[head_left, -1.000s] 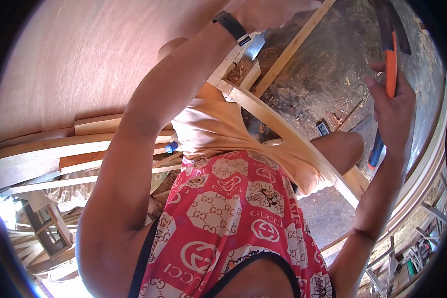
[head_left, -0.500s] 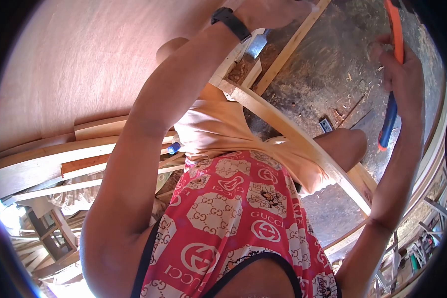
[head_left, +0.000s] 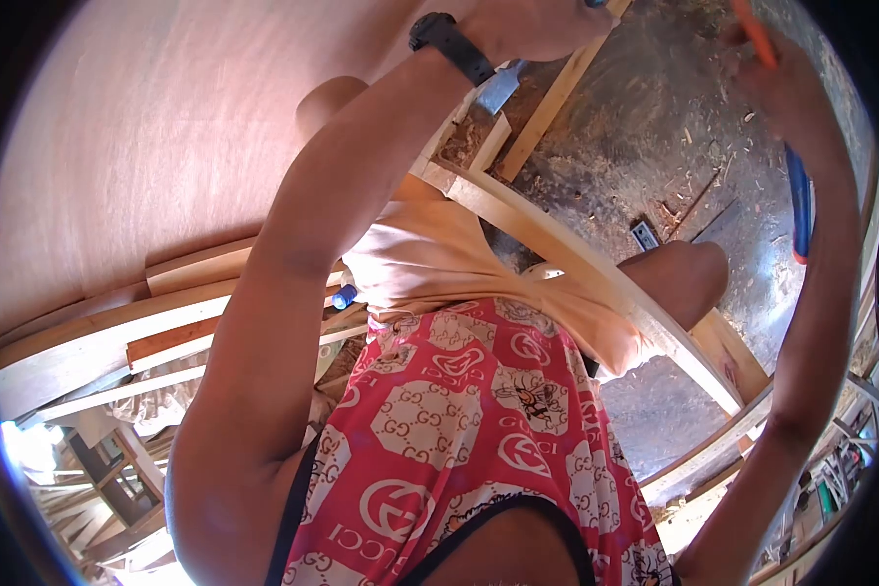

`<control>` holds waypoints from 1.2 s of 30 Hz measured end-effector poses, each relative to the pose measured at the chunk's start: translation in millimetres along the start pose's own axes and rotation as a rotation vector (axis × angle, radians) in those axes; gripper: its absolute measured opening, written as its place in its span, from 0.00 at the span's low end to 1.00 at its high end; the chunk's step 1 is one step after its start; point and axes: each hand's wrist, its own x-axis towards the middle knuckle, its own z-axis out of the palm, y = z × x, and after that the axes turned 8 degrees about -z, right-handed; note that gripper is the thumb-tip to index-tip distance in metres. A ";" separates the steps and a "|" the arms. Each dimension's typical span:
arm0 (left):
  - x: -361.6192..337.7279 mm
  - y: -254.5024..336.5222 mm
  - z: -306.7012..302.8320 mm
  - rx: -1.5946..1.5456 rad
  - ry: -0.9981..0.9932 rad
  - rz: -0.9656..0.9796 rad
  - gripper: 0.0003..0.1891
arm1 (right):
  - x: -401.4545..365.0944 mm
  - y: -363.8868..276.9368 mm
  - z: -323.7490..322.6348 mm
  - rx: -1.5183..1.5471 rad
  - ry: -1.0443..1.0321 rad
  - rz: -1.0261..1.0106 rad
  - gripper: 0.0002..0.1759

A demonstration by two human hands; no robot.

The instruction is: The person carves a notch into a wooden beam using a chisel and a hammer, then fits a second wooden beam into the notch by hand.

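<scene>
My left hand (head_left: 532, 29), below a black wristwatch, is closed at the top edge around a chisel (head_left: 501, 90). Its broad metal blade points down-left beside the pale wooden frame, and a bit of blue shows above the fist. Whether the blade's edge touches the wood is hidden. At the upper right, my right hand (head_left: 786, 93) grips a hammer by its orange and blue handle (head_left: 800, 200); the hammer's head is out of view. A wooden rail (head_left: 576, 259) of the frame crosses over my lap.
A large plywood sheet (head_left: 146, 127) fills the left side, with stacked boards (head_left: 78, 327) below it. Wood chips and a small metal-edged object (head_left: 644, 235) lie on the dark floor (head_left: 654, 127). A blue-capped item (head_left: 344, 297) sits near my hip. More timber stands at right.
My right hand has moved up and outward with the hammer, swinging it to the right and partly out of view. The left hand and the chisel have shifted only slightly.
</scene>
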 end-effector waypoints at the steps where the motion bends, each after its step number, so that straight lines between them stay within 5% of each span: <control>1: -1.7 1.0 -1.1 -0.002 -0.002 -0.001 0.17 | 3.0 -14.7 -7.1 0.071 0.007 0.210 0.11; 5: -3.0 -2.5 0.0 0.118 0.121 -0.001 0.18 | 8.1 -66.0 26.0 0.251 0.390 0.491 0.08; 7: -0.6 -3.7 0.0 0.105 0.112 -0.001 0.18 | -4.7 -35.7 35.6 0.029 -0.295 0.245 0.14; 8: -2.3 -0.7 -5.1 0.054 0.057 -0.046 0.19 | -2.9 -16.7 28.4 0.030 -0.290 0.249 0.14; 10: -5.8 6.2 -11.3 -0.001 0.005 -0.091 0.19 | 8.3 16.0 11.0 -0.094 -0.223 -0.073 0.13; 13: -10.2 8.0 -16.1 0.044 0.045 -0.163 0.18 | 19.2 4.7 -15.3 0.259 0.010 0.212 0.11; 17: -10.9 4.6 -17.6 0.092 0.066 -0.080 0.18 | 19.3 -5.9 21.2 0.475 0.106 0.224 0.11; 19: -12.1 2.3 -14.6 0.068 0.062 -0.062 0.17 | 0.0 -46.5 29.9 0.032 -0.274 0.181 0.12; 20: -13.0 1.5 -12.8 0.012 0.071 -0.080 0.18 | 0.6 -63.3 20.0 0.032 -0.273 0.188 0.12; 23: -14.4 8.3 -18.8 -0.013 0.083 -0.119 0.18 | 24.3 -82.7 -13.4 -0.121 -0.245 0.152 0.08; 25: -16.3 7.1 -16.8 0.012 0.071 -0.148 0.18 | 45.8 -54.8 -10.7 0.240 0.213 0.460 0.11; 26: -12.7 3.3 -14.5 0.014 0.062 -0.141 0.17 | 35.6 -71.6 2.2 0.238 0.213 0.457 0.11; 28: -10.6 1.9 -14.9 0.021 0.055 -0.129 0.17 | 4.4 -117.9 37.0 -0.485 0.003 -0.033 0.12; 32: -10.5 -1.4 -7.5 0.022 0.068 -0.100 0.17 | 3.4 -80.7 -0.9 -0.480 -0.065 -0.294 0.12; 34: -11.4 -3.3 -6.1 -0.002 0.095 -0.104 0.17 | 43.0 -59.2 -28.1 -0.180 -0.224 0.112 0.12; 35: -11.5 0.1 -9.2 0.010 0.076 -0.117 0.17 | 43.3 -64.2 -23.3 0.114 0.045 0.426 0.13; 36: -12.0 1.7 -11.4 0.023 0.061 -0.127 0.17 | 44.2 -63.7 -16.0 0.114 0.040 0.423 0.13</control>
